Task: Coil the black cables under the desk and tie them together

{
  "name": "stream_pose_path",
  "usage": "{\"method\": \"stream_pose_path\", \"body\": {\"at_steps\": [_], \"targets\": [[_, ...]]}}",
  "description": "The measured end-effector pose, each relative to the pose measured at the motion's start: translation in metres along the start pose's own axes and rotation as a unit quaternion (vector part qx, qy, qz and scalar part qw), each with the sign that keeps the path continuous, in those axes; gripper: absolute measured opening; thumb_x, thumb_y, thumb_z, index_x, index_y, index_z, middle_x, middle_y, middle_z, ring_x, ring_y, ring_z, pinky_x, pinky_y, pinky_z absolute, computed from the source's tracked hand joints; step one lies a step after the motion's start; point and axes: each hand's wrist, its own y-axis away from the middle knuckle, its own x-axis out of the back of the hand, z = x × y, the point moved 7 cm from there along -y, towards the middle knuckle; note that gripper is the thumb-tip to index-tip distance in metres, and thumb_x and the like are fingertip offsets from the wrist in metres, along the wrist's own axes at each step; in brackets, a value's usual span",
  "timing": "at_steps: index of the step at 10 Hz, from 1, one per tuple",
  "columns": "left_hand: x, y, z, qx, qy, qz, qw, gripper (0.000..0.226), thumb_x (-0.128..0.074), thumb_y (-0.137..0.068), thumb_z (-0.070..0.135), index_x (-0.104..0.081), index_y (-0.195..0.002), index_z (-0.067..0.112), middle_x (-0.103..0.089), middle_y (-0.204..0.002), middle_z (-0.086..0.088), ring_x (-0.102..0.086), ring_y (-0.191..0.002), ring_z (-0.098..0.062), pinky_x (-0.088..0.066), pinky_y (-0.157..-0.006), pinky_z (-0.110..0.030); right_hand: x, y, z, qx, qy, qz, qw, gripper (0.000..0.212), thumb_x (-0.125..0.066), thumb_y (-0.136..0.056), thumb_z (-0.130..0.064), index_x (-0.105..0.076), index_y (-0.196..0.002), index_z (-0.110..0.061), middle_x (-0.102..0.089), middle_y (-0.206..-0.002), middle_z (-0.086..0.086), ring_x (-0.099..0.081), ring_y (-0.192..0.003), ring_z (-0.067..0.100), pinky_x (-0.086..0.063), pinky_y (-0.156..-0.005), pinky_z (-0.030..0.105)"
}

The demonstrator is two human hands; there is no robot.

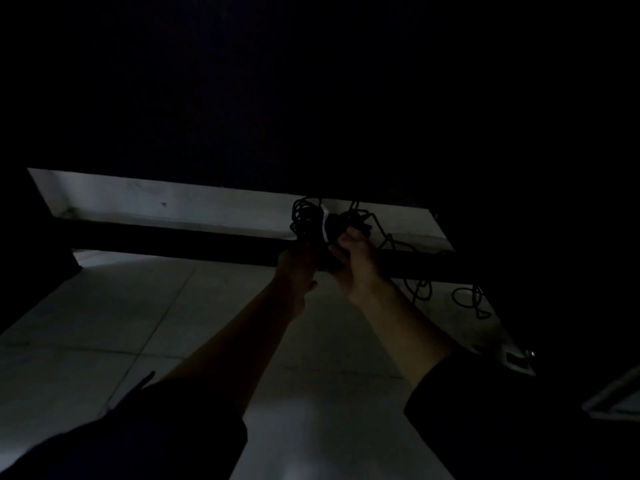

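It is very dark under the desk. A coiled bundle of black cables (pixel 306 218) hangs just below the desk's dark underside, with a pale strip (pixel 325 221) wrapped around its middle. My left hand (pixel 298 263) reaches up and grips the bundle from below on the left. My right hand (pixel 353 252) is closed on the bundle's right part, fingers curled around the cables. More black cable (pixel 388 239) trails from the bundle to the right and down to loose loops (pixel 467 297) on the floor.
A dark horizontal bar (pixel 173 237) of the desk frame crosses behind my hands. Pale floor tiles (pixel 138 306) lie below. A light wall strip (pixel 156 199) shows behind the bar. A pale bracket or desk foot (pixel 516 358) sits at the right.
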Motion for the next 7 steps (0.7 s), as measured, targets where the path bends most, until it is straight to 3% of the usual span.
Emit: {"method": "stream_pose_path", "body": {"at_steps": [1,2,3,4,5,7], "targets": [[-0.005,0.001,0.006,-0.003,-0.01,-0.008,1.0,0.034,-0.046,-0.099,0.01,-0.049,-0.132,0.001,-0.054,-0.117,-0.01,-0.055,-0.1,-0.021,-0.045,-0.086,-0.036,-0.006,0.001,-0.014,0.036,0.051,0.003,0.998,0.045,-0.039,-0.096,0.006,-0.043,-0.14,-0.006,-0.053,-0.128,0.01,-0.051,-0.122,0.029,-0.043,-0.1,0.036],[-0.007,0.007,0.006,-0.007,-0.008,-0.005,1.0,0.032,-0.047,-0.098,0.005,-0.051,-0.13,0.0,-0.054,-0.112,-0.01,-0.053,-0.102,-0.022,-0.044,-0.085,-0.035,-0.001,0.0,-0.014,0.038,0.076,0.016,0.996,0.044,-0.043,-0.095,0.005,-0.046,-0.138,-0.005,-0.052,-0.134,0.015,-0.05,-0.124,0.031,-0.042,-0.106,0.04],[-0.006,0.014,0.001,-0.009,-0.025,0.008,1.0,0.028,-0.049,-0.098,0.008,-0.055,-0.125,0.004,-0.058,-0.109,-0.011,-0.055,-0.1,-0.021,-0.047,-0.086,-0.034,0.015,0.006,-0.005,0.024,0.102,0.032,0.994,0.041,-0.048,-0.096,0.0,-0.049,-0.136,-0.008,-0.056,-0.131,0.015,-0.056,-0.11,0.025,-0.046,-0.101,0.039],[-0.012,0.023,-0.003,0.001,-0.017,-0.004,1.0,0.017,-0.045,-0.1,0.009,-0.06,-0.107,0.007,-0.059,-0.096,-0.009,-0.06,-0.077,-0.012,-0.049,-0.069,-0.022,0.029,0.015,-0.001,0.021,0.124,0.042,0.991,0.038,-0.048,-0.098,-0.006,-0.05,-0.135,-0.01,-0.057,-0.129,0.013,-0.056,-0.104,0.02,-0.048,-0.098,0.038],[-0.022,0.04,-0.012,-0.005,-0.013,-0.017,1.0,0.029,-0.041,-0.1,0.002,-0.053,-0.079,0.017,-0.053,-0.079,-0.002,-0.055,-0.062,-0.008,-0.045,-0.056,-0.017,0.052,0.034,0.007,0.015,0.138,0.065,0.988,0.033,-0.05,-0.098,-0.01,-0.054,-0.131,-0.011,-0.06,-0.122,0.008,-0.057,-0.101,0.019,-0.049,-0.092,0.035],[-0.045,0.071,-0.035,0.008,-0.07,-0.037,0.997,0.024,-0.045,-0.099,0.008,-0.056,-0.081,0.019,-0.058,-0.079,-0.003,-0.051,-0.066,-0.012,-0.039,-0.06,-0.023,0.083,0.07,0.016,0.015,0.166,0.065,0.984,0.022,-0.055,-0.095,-0.012,-0.061,-0.117,-0.014,-0.066,-0.109,0.008,-0.064,-0.096,0.022,-0.052,-0.073,0.029]]}}
